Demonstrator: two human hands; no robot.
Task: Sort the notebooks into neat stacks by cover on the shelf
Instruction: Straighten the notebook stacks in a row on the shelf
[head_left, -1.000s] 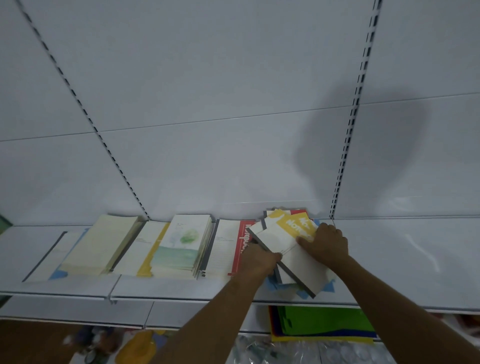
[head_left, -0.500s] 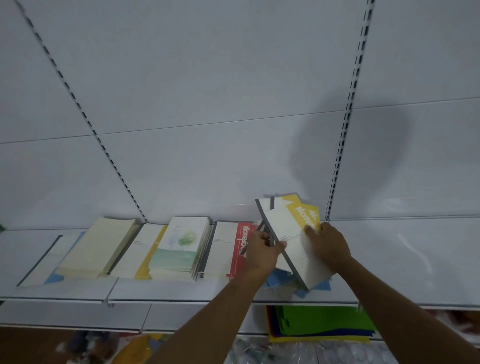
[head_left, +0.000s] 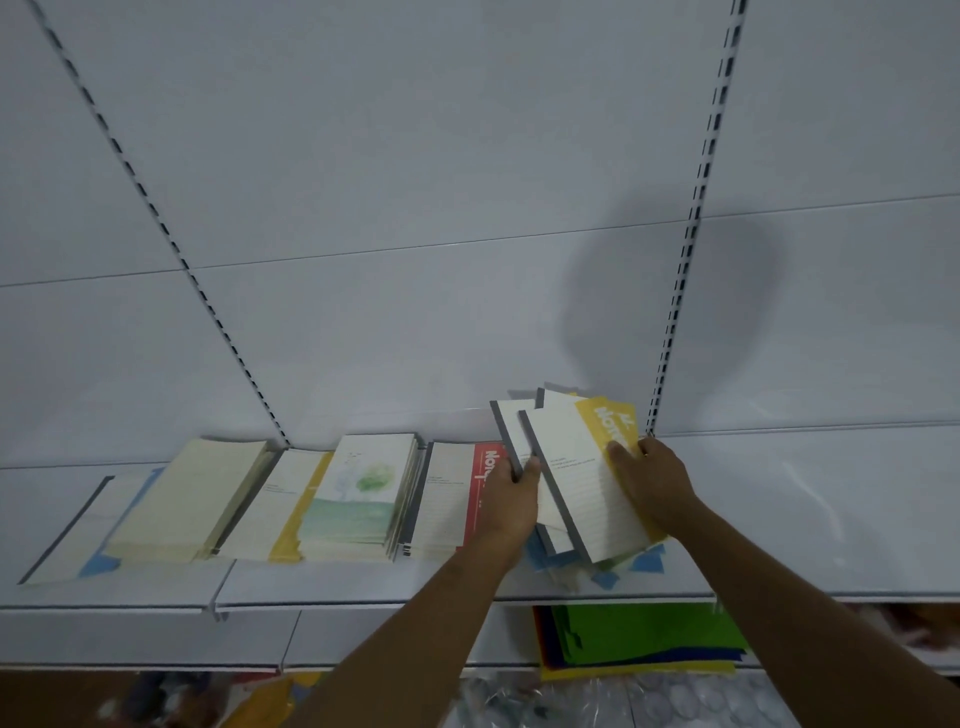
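On the white shelf (head_left: 779, 519) both hands hold up a fanned bundle of yellow-and-white notebooks (head_left: 576, 467), its far end tilted off the shelf. My left hand (head_left: 511, 493) grips the grey spine of the leftmost one. My right hand (head_left: 652, 480) holds the top notebook, thumb on its yellow cover. Blue-covered notebooks (head_left: 644, 564) lie under the bundle. To the left lie a red-and-white stack (head_left: 452, 499), a green watercolour stack (head_left: 358, 493), a yellow-and-white stack (head_left: 270, 509), a plain cream stack (head_left: 187, 499) and a blue-and-white notebook (head_left: 78, 535).
White slotted back panels (head_left: 415, 208) rise behind the shelf, with an upright (head_left: 670, 332) just right of the bundle. Green, blue and yellow sheets (head_left: 639, 639) lie on the shelf below. The shelf's front edge (head_left: 363, 605) runs beneath my forearms.
The bundle lay flat on the pile a second ago; both hands have since lifted and tilted it and fanned the notebooks apart. My left hand has moved up onto a grey spine.
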